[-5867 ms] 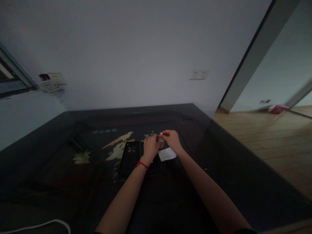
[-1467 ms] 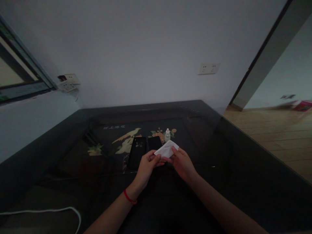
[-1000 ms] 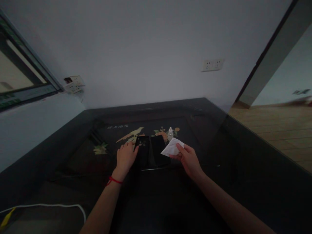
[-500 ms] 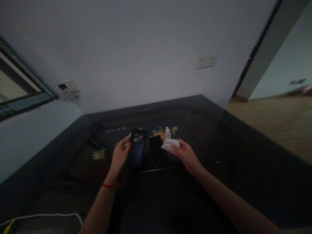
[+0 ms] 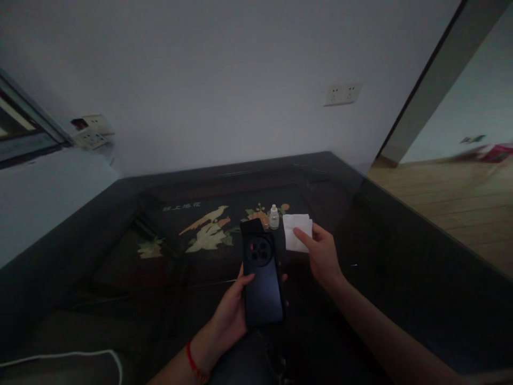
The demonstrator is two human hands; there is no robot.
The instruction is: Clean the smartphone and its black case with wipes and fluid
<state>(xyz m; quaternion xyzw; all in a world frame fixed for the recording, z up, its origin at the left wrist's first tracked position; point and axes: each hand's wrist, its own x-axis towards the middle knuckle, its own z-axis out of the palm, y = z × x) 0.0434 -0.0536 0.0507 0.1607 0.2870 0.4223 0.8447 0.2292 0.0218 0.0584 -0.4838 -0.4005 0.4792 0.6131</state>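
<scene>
My left hand (image 5: 232,307), with a red cord on its wrist, grips a dark phone case (image 5: 263,294) round its sides. The case's back faces me, and small holes show in its round camera ring. Behind it, a black phone (image 5: 252,226) lies on the table, mostly hidden except for its top end. Between thumb and fingers, my right hand (image 5: 323,251) pinches a folded white tissue (image 5: 295,232), spread flat towards the left. A small clear bottle (image 5: 274,220) with a white cap stands upright between the case and the tissue.
The dark glossy table (image 5: 380,240) has a printed bird-and-flower pattern and meets the wall behind. Wall sockets (image 5: 343,94) are at the back right and more at the left. A white cable (image 5: 60,354) runs along the lower left. Wooden floor shows beyond the right edge.
My left hand has brought the phone case right and nearer to me, in front of the phone, with fingers now wrapped round it. My right hand has shifted slightly right, turning the tissue flatter towards me.
</scene>
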